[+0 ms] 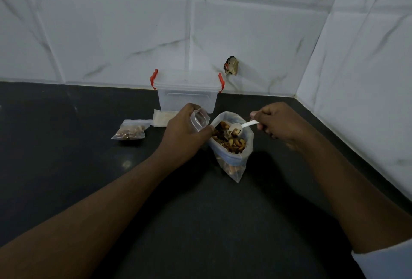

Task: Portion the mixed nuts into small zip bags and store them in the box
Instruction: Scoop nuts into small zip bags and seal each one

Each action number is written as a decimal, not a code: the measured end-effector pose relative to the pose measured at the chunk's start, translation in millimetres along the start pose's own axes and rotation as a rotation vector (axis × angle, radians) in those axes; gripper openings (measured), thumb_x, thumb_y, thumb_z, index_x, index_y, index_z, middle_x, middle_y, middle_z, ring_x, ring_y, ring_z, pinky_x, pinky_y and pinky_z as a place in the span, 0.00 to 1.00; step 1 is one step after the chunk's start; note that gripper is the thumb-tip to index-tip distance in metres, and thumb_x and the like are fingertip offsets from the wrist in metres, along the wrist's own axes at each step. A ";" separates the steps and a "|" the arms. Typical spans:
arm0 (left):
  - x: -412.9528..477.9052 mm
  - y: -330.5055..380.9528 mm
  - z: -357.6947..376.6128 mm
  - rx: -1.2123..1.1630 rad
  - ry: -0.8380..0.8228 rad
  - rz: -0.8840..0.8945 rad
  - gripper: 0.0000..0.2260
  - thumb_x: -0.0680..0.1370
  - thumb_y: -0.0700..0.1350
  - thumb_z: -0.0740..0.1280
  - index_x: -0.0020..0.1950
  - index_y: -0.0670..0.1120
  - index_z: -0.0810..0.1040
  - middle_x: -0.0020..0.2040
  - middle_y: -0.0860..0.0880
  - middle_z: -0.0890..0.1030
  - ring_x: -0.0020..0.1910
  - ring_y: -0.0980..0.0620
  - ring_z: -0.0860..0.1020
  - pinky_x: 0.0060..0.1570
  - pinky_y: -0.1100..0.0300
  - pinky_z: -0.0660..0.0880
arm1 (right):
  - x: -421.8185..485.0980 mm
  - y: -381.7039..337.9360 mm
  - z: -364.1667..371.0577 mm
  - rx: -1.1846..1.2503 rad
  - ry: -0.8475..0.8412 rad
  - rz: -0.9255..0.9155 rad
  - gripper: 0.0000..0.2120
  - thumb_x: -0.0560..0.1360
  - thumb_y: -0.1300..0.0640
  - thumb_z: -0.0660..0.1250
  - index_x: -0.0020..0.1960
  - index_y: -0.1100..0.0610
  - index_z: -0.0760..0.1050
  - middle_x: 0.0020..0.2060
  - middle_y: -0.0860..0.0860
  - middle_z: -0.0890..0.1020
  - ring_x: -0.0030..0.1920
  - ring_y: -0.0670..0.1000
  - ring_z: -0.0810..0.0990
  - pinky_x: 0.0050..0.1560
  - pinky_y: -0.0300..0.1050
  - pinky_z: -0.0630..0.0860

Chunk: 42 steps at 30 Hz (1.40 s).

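Plastic film is the weak point everywhere in the head view: the left hand (pixel 187 127) pinches an empty small zip bag (pixel 200 119) by its mouth, fingers curled round the edge, just beside the big bag of mixed nuts (pixel 231 143), which stands open and unsupported on the black counter (pixel 200 223). The right hand (pixel 278 122) is clenched on the handle of a white spoon (pixel 242 125), whose bowl sits loaded over the nuts. I'd judge the crossing risky: the small bag's mouth looks narrow and only partly open, so nuts may roll off onto the counter. Digging again could tip the soft big bag over. One filled bag (pixel 131 132) lies to the left, near a stack of spare bags (pixel 161 118). The box (pixel 187 93) at the wall has its lid on, so storing needs a free hand first.
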<state>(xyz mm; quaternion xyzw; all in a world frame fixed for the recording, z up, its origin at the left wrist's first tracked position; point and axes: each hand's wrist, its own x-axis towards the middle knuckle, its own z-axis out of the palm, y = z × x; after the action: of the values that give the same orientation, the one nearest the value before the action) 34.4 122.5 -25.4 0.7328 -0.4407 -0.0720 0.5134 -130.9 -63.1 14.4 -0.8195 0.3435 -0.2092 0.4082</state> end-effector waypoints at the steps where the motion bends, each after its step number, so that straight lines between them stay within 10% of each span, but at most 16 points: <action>1: 0.4 0.1 -1.0 0.006 -0.008 -0.004 0.18 0.77 0.50 0.74 0.64 0.52 0.74 0.58 0.56 0.79 0.52 0.60 0.78 0.43 0.70 0.70 | 0.1 0.4 -2.1 0.022 0.005 0.019 0.13 0.83 0.53 0.66 0.46 0.60 0.83 0.29 0.48 0.80 0.28 0.44 0.71 0.28 0.38 0.67; 14: 1.8 0.7 -1.8 0.074 -0.074 -0.004 0.20 0.77 0.52 0.74 0.66 0.52 0.73 0.60 0.55 0.80 0.57 0.56 0.79 0.56 0.52 0.80 | -14.0 -27.7 14.8 0.601 -0.187 -0.012 0.09 0.83 0.60 0.65 0.54 0.64 0.81 0.36 0.56 0.82 0.29 0.44 0.70 0.27 0.35 0.66; 29: 1.5 -0.6 -1.9 -0.010 0.007 0.015 0.15 0.75 0.51 0.76 0.58 0.53 0.75 0.49 0.56 0.80 0.48 0.58 0.79 0.48 0.57 0.78 | -24.3 -29.2 30.3 -0.139 -0.055 -0.677 0.12 0.77 0.63 0.74 0.58 0.53 0.86 0.53 0.44 0.87 0.56 0.41 0.84 0.58 0.41 0.81; 35: 1.3 -1.6 -1.7 0.030 -0.030 -0.028 0.17 0.76 0.50 0.74 0.62 0.51 0.74 0.54 0.55 0.80 0.52 0.56 0.79 0.54 0.51 0.79 | -19.8 -31.3 13.7 0.009 0.057 -0.615 0.09 0.77 0.66 0.73 0.53 0.55 0.86 0.49 0.45 0.87 0.51 0.43 0.85 0.52 0.35 0.80; 42: 2.8 0.2 0.0 0.005 -0.023 -0.053 0.14 0.78 0.46 0.73 0.59 0.53 0.72 0.48 0.60 0.75 0.47 0.63 0.76 0.40 0.71 0.69 | -7.4 -13.0 1.4 -0.544 0.004 -0.549 0.11 0.76 0.64 0.70 0.53 0.53 0.87 0.46 0.46 0.84 0.47 0.43 0.81 0.44 0.31 0.71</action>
<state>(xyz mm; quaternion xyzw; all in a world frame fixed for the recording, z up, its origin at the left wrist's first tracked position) 35.9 120.5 -24.3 0.7446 -0.4270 -0.0927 0.5046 -129.9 -51.4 23.7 -0.9590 0.1548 -0.2135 0.1041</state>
